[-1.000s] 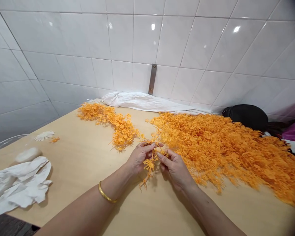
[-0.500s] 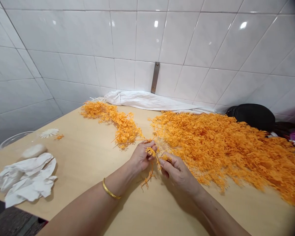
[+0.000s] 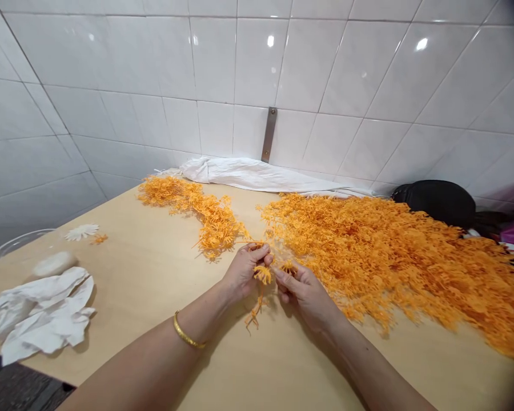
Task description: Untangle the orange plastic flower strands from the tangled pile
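Note:
My left hand (image 3: 246,268), a gold bangle on its wrist, pinches a thin orange strand. From these fingers an orange spidery flower piece (image 3: 263,275) sticks out, and the strand's loose end (image 3: 253,317) hangs below. Close on the right, my right hand (image 3: 302,291) is closed with thumb and fingertips on another orange flower piece (image 3: 288,266). The two hands' fingertips almost meet, and the exact join between the pieces is too small to make out. Beyond my left hand, the strand leads to a clustered orange garland (image 3: 218,225) lying on the table.
A large heap of orange flower pieces (image 3: 389,257) covers the table's right side. White cloth (image 3: 248,174) lies along the tiled wall, near a black case (image 3: 434,202). On the left are crumpled tissues (image 3: 47,319), a pale rounded object (image 3: 55,264) and a white flower-shaped piece (image 3: 81,231).
My right hand's fingertips have moved slightly up and left, closer to my left hand. The flower piece at my left hand now hangs a little lower and turned. The garland and heap stay put.

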The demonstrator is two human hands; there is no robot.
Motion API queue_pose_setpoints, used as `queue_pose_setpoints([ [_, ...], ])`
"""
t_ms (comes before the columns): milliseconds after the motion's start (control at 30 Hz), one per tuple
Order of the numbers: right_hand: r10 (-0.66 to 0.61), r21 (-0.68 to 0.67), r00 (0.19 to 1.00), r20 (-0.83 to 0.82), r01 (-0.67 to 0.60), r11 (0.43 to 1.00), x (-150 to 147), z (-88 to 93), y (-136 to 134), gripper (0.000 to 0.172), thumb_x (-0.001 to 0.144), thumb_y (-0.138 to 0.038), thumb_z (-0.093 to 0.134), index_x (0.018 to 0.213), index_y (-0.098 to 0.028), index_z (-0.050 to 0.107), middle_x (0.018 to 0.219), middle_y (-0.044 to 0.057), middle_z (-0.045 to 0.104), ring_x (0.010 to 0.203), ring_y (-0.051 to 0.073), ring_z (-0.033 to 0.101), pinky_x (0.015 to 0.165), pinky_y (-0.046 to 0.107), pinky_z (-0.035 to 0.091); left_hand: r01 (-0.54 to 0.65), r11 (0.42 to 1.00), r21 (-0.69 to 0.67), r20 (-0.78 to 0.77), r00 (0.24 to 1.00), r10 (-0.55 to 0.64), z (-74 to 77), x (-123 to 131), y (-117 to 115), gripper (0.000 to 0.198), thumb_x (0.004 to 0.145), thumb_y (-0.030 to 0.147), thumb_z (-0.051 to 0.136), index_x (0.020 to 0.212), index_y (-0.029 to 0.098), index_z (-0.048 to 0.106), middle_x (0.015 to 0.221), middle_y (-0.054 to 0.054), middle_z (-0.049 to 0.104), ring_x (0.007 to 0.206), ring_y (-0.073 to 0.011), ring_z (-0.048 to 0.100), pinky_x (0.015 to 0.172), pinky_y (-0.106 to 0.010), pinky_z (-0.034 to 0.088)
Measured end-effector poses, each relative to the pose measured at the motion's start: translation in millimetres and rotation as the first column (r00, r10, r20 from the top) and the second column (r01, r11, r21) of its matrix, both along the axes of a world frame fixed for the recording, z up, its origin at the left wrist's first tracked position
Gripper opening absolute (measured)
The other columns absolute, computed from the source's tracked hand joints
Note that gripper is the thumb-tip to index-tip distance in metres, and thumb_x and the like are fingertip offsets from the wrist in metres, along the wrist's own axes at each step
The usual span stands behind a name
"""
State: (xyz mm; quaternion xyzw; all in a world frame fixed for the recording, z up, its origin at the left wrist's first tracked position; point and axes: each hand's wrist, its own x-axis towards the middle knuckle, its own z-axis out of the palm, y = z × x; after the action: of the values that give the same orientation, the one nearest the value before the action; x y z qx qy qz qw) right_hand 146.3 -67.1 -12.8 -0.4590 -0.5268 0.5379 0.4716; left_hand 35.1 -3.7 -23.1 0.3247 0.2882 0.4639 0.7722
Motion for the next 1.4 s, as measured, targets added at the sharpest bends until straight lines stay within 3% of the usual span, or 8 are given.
queue_pose_setpoints([
  [333,-0.15,0.371,0.862,0.484,-0.046,0.928,0.7,10.0,-25.8,0.015,0.075,-0.021,0.04,0.061,-0.02,0.032,0.056,-0.004,0.033,0.052,0.01,0.031,0.049,0.023,0.025,0.078,0.997,0.006,-0.007,0.997,-0.078,-4.3,13.0,-13.0,0.027,0.06,0.028,0.066,0.062,0.016,0.043,0.043,0.006,0.043,0.034,-0.0034,0.033,0.034,-0.017,0.018],
  [567,-0.233,0.451,0.698,0.677,-0.143,0.881,17.6,49.2,-63.9,0.023,0.08,-0.029,0.038,0.059,-0.021,0.035,0.051,-0.003,0.035,0.044,0.01,0.036,0.042,0.023,0.026,-0.231,0.971,-0.057,-0.029,0.973,0.229,7.3,-1.7,13.5,0.024,0.063,0.023,0.063,0.063,0.017,0.04,0.043,0.008,0.037,0.034,-0.0019,0.03,0.034,-0.014,0.021],
  [667,-0.531,0.562,0.397,0.748,0.044,0.826,49.4,48.7,-49.2,0.007,0.077,-0.027,0.042,0.076,-0.021,0.047,0.06,0.001,0.047,0.049,0.013,0.042,0.045,0.025,0.03,-0.169,0.985,0.038,0.004,0.986,0.169,5.8,-5.5,14.1,0.021,0.067,0.026,0.06,0.063,0.016,0.042,0.05,0.005,0.047,0.036,-0.0022,0.031,0.036,-0.016,0.028],
  [767,-0.546,0.547,-0.052,0.836,0.035,0.836,81.0,29.4,-26.6,0.013,0.072,-0.021,0.043,0.08,-0.019,0.052,0.079,0.01,0.054,0.069,0.023,0.05,0.054,0.031,0.035,-0.184,0.981,0.059,-0.005,0.983,0.184,2.6,-4.4,8.7,0.022,0.067,0.025,0.06,0.063,0.017,0.04,0.053,0.002,0.051,0.038,-0.0038,0.034,0.038,-0.018,0.033],
  [833,-0.541,0.551,-0.182,0.821,0.002,0.835,87.5,17.4,-18.2,0.014,0.072,-0.023,0.045,0.081,-0.017,0.054,0.094,0.015,0.054,0.08,0.027,0.05,0.06,0.036,0.037,-0.199,0.978,0.064,-0.032,0.979,0.202,1.5,-3.6,6.7,0.022,0.066,0.026,0.06,0.063,0.017,0.04,0.053,0.002,0.052,0.038,-0.0039,0.035,0.038,-0.018,0.033],
  [1133,-0.424,0.507,0.343,0.838,-0.2,0.839,19.1,17.9,-6.9,0.043,0.074,-0.036,0.054,0.111,-0.016,0.045,0.104,0.011,0.054,0.095,0.024,0.047,0.076,0.036,0.038,-0.073,0.994,0.081,-0.079,0.994,0.079,1.2,-2.4,2.3,0.022,0.065,0.028,0.062,0.063,0.015,0.045,0.054,0.002,0.051,0.036,-0.0018,0.031,0.036,-0.016,0.029],
  [1267,-0.344,0.442,0.372,0.862,-0.219,0.87,11.3,8.7,3.1,0.013,0.08,-0.025,0.045,0.086,-0.018,0.054,0.081,0.005,0.056,0.077,0.018,0.048,0.068,0.03,0.036,-0.023,0.995,0.1,-0.076,0.997,0.031,-1.6,-2.1,3.1,0.023,0.066,0.029,0.061,0.06,0.014,0.045,0.052,0.003,0.05,0.035,-0.0012,0.028,0.036,-0.016,0.028],
  [1400,-0.429,0.49,0.281,0.859,-0.204,0.848,5.0,1.1,2.3,0.02,0.081,-0.013,0.036,0.067,-0.017,0.049,0.069,0.004,0.052,0.065,0.016,0.043,0.061,0.028,0.032,-0.018,0.998,0.062,-0.093,0.995,0.024,-2.1,-0.1,2.6,0.022,0.065,0.027,0.061,0.06,0.016,0.043,0.046,0.005,0.046,0.032,-0.0013,0.024,0.033,-0.016,0.023],
])
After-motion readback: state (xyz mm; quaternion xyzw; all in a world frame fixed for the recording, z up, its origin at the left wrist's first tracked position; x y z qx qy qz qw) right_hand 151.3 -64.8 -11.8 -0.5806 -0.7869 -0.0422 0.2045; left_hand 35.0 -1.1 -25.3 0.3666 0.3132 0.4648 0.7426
